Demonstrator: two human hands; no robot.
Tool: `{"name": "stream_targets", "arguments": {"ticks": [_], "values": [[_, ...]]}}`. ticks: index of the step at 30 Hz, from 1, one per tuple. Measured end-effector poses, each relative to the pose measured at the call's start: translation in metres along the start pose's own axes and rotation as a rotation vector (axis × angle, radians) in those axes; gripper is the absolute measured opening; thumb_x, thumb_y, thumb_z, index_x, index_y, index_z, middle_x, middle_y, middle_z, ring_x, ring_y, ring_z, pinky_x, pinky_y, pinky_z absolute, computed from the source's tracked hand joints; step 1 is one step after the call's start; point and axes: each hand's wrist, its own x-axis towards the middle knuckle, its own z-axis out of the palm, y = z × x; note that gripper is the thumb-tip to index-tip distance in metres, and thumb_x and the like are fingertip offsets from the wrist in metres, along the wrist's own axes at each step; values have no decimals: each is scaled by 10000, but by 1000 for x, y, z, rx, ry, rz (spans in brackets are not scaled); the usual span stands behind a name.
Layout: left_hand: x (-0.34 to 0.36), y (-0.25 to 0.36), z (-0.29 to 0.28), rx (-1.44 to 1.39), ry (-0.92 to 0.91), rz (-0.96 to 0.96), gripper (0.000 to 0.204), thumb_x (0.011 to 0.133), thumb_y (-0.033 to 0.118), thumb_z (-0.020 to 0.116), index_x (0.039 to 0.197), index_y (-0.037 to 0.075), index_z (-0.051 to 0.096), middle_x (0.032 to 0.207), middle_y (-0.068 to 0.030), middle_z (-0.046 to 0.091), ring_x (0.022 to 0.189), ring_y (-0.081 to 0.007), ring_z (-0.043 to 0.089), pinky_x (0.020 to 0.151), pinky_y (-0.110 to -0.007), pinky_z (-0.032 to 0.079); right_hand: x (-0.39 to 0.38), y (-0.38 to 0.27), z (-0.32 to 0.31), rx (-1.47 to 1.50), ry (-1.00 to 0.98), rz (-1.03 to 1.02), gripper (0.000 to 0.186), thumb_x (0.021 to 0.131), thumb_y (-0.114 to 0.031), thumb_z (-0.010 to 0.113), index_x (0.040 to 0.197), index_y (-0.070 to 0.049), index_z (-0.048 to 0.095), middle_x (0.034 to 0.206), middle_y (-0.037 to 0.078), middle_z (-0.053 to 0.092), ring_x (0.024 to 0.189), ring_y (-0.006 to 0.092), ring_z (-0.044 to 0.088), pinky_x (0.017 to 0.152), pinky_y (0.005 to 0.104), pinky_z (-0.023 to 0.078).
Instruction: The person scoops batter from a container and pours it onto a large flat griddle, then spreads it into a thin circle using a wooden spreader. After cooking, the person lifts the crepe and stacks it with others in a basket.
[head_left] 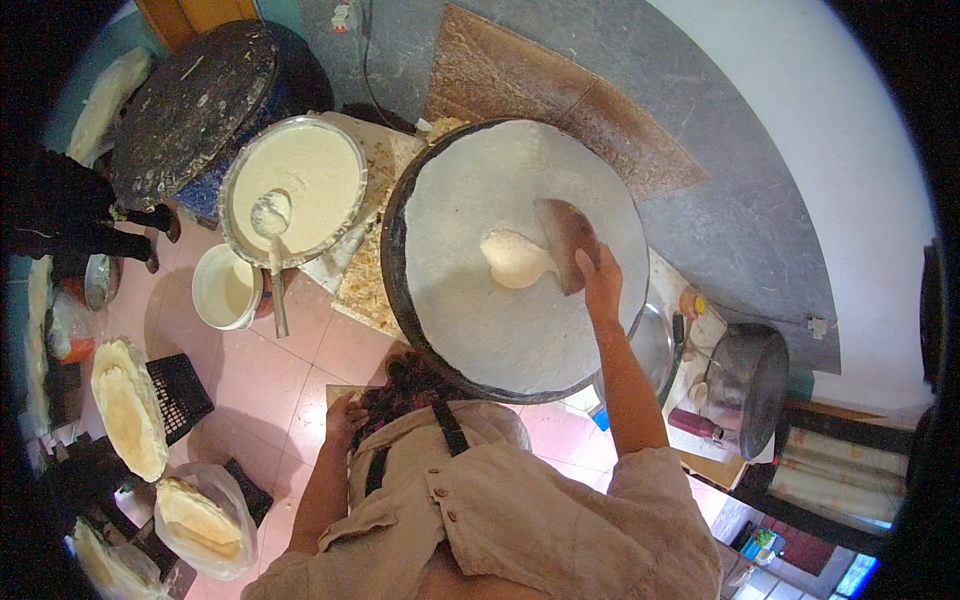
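Note:
A large round griddle (450, 330) with a pale grey top lies in front of me. Near its middle sits a small pool of cream-coloured batter (514, 258). My right hand (599, 285) grips a brown, curved-edged batter spreader (570, 240) by its straight side, just right of the batter. The spreader's left edge is close to the batter; whether they touch, I cannot tell. Low beside my body, my left hand (345, 416) is next to a dark, reddish bundle (400, 388) below the griddle's near-left rim. Its fingers are too small and shaded to make out.
A wide basin (229, 222) of batter with a ladle (277, 285) in it stands left of the griddle, above a white bucket (225, 287). Stacked flatbreads (130, 410) are at far left, near a person in dark clothes (70, 210). A metal pot (750, 390) stands right.

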Motion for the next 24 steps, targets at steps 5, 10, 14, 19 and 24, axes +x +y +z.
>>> {"name": "stream_targets", "arguments": {"ticks": [5,10,14,19,24], "values": [[5,-2,-3,-36,-6,25,371,856,348,613,1096,68,578,835,-74,569,708,-228,604,638,-370,539,-30,33,26,38,230,119,335,845,-254,629,993,43,590,860,190,640,778,296,599,735,377,465],[1,1,-11,-96,-59,65,404,860,362,611,1152,84,580,874,-84,587,745,-230,623,663,-366,552,-45,-25,92,110,232,96,297,840,-178,631,992,77,612,870,155,653,779,210,587,729,343,467],[-5,1,-14,-64,23,73,432,890,350,569,1219,70,548,931,-96,563,749,-218,608,685,-371,558,-22,-119,214,306,50,127,301,830,-164,627,1070,17,621,891,202,659,814,343,626,732,403,469],[-30,-15,-46,-207,80,150,486,889,390,564,1242,59,522,1062,-129,527,877,-258,578,799,-408,508,15,-205,336,584,11,9,308,801,-179,678,1018,30,613,850,220,648,786,382,612,735,420,455],[-52,-55,-92,-292,249,100,488,903,366,538,1284,67,485,1060,-144,512,862,-265,574,773,-403,514,46,-216,291,297,7,-289,296,815,-219,646,1004,6,612,879,207,644,807,393,607,746,438,466]]}}
